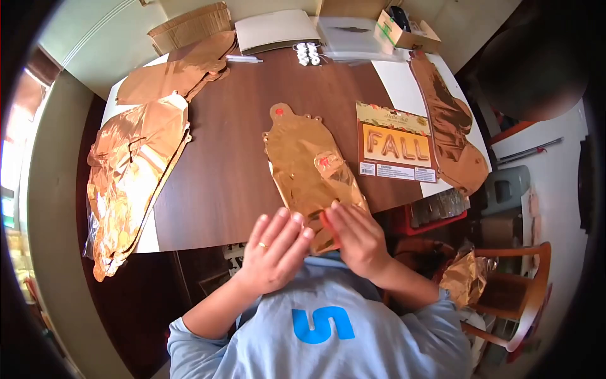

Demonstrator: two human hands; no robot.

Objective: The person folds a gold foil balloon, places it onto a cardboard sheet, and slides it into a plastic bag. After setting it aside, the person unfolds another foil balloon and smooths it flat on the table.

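A flat copper-gold foil balloon (300,148) lies at the middle of the table's near edge, with red marks near its top and on its right part. Over its lower left edge is my left hand (278,246), fingers stretched out, a ring on one finger. My right hand (358,240) lies at the foil's lower right, fingers extended, beside a small red piece (329,228) partly hidden by the fingers. To the right of the foil rests a printed package (396,144) reading FALL.
Stacks of copper foil lie on the left (136,170), back left (177,69) and right (445,120) of the brown table (214,177). White spools (308,54), clear plastic sheets (350,38) and an open box (407,31) stand at the back. A wooden chair (505,294) is at right.
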